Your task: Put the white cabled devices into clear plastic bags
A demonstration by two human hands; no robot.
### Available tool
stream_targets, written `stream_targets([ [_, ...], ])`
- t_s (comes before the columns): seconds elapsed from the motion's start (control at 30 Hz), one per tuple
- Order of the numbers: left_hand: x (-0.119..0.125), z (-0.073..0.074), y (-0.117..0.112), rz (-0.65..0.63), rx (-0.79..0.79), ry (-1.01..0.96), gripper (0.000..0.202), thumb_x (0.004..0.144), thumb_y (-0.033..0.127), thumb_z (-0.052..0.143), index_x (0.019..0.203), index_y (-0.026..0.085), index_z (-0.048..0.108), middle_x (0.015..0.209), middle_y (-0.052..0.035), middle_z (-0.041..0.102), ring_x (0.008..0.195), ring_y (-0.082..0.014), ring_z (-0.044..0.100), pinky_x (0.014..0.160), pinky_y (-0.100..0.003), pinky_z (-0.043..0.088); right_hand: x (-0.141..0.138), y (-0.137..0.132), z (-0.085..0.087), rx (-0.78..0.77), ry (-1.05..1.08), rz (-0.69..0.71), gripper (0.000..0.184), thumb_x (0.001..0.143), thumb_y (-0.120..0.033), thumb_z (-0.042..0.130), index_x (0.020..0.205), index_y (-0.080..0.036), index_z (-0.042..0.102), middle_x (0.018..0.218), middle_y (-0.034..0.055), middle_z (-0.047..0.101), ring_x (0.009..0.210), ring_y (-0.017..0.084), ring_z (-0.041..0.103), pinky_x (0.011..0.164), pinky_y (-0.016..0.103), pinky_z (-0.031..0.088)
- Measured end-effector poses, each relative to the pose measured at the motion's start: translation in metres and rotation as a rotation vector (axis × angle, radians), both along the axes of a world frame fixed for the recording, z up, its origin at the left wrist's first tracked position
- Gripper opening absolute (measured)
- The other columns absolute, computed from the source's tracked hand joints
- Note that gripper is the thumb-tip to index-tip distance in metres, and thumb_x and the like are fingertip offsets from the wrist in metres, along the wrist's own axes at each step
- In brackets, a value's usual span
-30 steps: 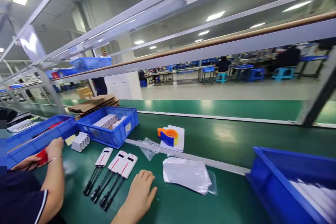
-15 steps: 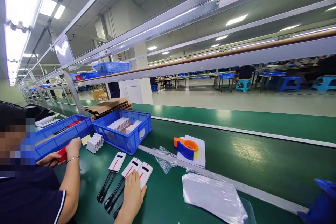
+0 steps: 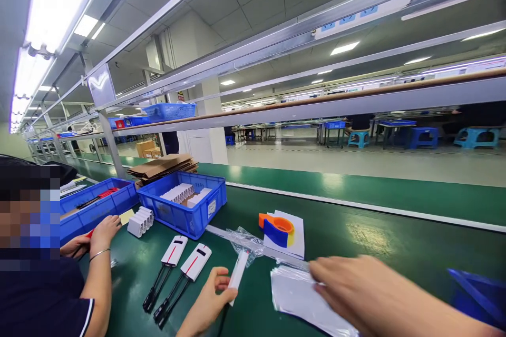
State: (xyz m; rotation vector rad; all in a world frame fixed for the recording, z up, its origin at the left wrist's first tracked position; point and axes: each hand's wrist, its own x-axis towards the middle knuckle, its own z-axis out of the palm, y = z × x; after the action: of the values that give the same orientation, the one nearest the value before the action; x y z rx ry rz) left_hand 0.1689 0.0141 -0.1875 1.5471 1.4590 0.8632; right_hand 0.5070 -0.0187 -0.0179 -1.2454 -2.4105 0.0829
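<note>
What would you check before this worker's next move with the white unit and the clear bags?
1. Left hand has a firm hold on the white unit: ok, fingers wrapped round it, lifted off the belt.
2. Right hand on the bag stack: ok, fingertips touch its top edge.
3. A single bag separated: cannot tell, hand is blurred.
4. Two more units within reach: ok, lying beside the left hand.
5. Co-worker's hand clear: ok, well to the left.

Blue bin (image 3: pixel 182 209) of white parts, orange-blue tape dispenser (image 3: pixel 277 228), cardboard stack (image 3: pixel 162 165), co-worker's sleeve (image 3: pixel 43 300).
</note>
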Motion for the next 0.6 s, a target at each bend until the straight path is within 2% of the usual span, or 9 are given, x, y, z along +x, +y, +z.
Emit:
stream_targets([
  [0.07, 0.013, 0.016, -0.006, 0.002, 0.048, -0.401, 0.06, 0.087, 0.05, 0.066, 0.134, 0.018, 0.047, 0.126, -0.018, 0.068, 0.118, -0.0298, 0.065, 0.096, -0.04, 0.05, -0.05, 0.006, 0.007, -0.316, -0.036, 0.082, 0.029, 0.085, -0.03, 0.064, 0.061, -0.026, 0.049, 0.07, 0.0107, 0.069, 0.068, 0.031, 0.067, 0.065, 0.042, 0.044],
  [0.1, 0.019, 0.024, -0.009, 0.027, 0.088, -0.553, 0.064, 0.085, 0.054, 0.069, 0.134, 0.019, 0.047, 0.126, -0.0177, 0.067, 0.12, -0.0314, 0.064, 0.099, -0.042, 0.049, -0.073, 0.008, 0.007, -0.391, 0.003, 0.11, 0.045, 0.08, -0.04, 0.072, 0.056, -0.028, 0.036, 0.061, 0.0061, 0.059, 0.064, 0.031, 0.064, 0.064, 0.041, 0.042],
  [0.17, 0.032, 0.042, -0.014, 0.108, 0.18, -0.693, 0.065, 0.084, 0.056, 0.072, 0.133, 0.022, 0.047, 0.126, -0.0158, 0.067, 0.121, -0.0319, 0.063, 0.102, -0.043, 0.047, -0.11, 0.009, -0.001, -0.504, 0.082, 0.155, 0.054, 0.07, -0.049, 0.08, 0.058, -0.029, 0.031, 0.055, -0.003, 0.043, 0.055, 0.023, 0.052, 0.058, 0.035, 0.035],
  [0.2, 0.037, 0.05, -0.017, 0.149, 0.223, -0.714, 0.063, 0.085, 0.056, 0.072, 0.132, 0.022, 0.047, 0.127, -0.0153, 0.066, 0.122, -0.0317, 0.062, 0.103, -0.043, 0.047, -0.124, 0.01, -0.009, -0.545, 0.145, 0.174, 0.048, 0.07, -0.048, 0.078, 0.062, -0.029, 0.035, 0.058, -0.0044, 0.042, 0.054, 0.02, 0.047, 0.057, 0.033, 0.033],
  [0.3, 0.049, 0.067, -0.022, 0.185, 0.316, -0.626, 0.061, 0.086, 0.057, 0.071, 0.13, 0.022, 0.048, 0.131, -0.0164, 0.062, 0.126, -0.0332, 0.059, 0.104, -0.044, 0.048, -0.145, 0.01, -0.042, -0.653, 0.425, 0.223, 0.017, 0.084, -0.041, 0.055, 0.082, -0.026, 0.047, 0.073, -0.0016, 0.054, 0.063, 0.017, 0.05, 0.059, 0.03, 0.037],
  [0.4, 0.048, 0.08, -0.029, 0.249, 0.469, -0.377, 0.068, 0.083, 0.059, 0.072, 0.134, 0.022, 0.048, 0.14, -0.0181, 0.056, 0.136, -0.038, 0.05, 0.112, -0.051, 0.044, -0.146, 0.008, -0.079, -0.729, 0.708, 0.173, 0.025, 0.089, -0.047, 0.042, 0.094, -0.024, 0.049, 0.078, -0.0013, 0.055, 0.07, 0.016, 0.052, 0.063, 0.028, 0.041],
  [0.43, 0.043, 0.084, -0.033, 0.28, 0.545, -0.309, 0.071, 0.083, 0.062, 0.071, 0.138, 0.022, 0.047, 0.144, -0.0179, 0.053, 0.14, -0.0394, 0.046, 0.114, -0.053, 0.042, -0.143, 0.008, -0.091, -0.764, 0.785, 0.125, 0.028, 0.089, -0.049, 0.041, 0.095, -0.024, 0.05, 0.074, -0.0029, 0.051, 0.064, 0.014, 0.048, 0.059, 0.026, 0.038],
  [0.5, 0.025, 0.095, -0.043, 0.3, 0.695, -0.241, 0.076, 0.085, 0.071, 0.063, 0.143, 0.026, 0.046, 0.149, -0.016, 0.049, 0.142, -0.0416, 0.043, 0.112, -0.057, 0.044, -0.133, 0.007, -0.113, -0.856, 0.91, 0.021, 0.031, 0.087, -0.051, 0.039, 0.092, -0.023, 0.051, 0.065, -0.0076, 0.04, 0.051, 0.01, 0.031, 0.049, 0.024, 0.024],
  [0.6, -0.02, 0.115, -0.059, 0.27, 0.804, -0.13, 0.074, 0.085, 0.085, 0.043, 0.135, 0.032, 0.06, 0.138, -0.0132, 0.059, 0.127, -0.0431, 0.056, 0.092, -0.06, 0.057, -0.113, 0.006, -0.135, -0.958, 1.039, -0.073, 0.035, 0.084, -0.055, 0.043, 0.087, -0.022, 0.052, 0.057, -0.0122, 0.031, 0.046, 0.007, 0.011, 0.047, 0.026, 0.007],
])
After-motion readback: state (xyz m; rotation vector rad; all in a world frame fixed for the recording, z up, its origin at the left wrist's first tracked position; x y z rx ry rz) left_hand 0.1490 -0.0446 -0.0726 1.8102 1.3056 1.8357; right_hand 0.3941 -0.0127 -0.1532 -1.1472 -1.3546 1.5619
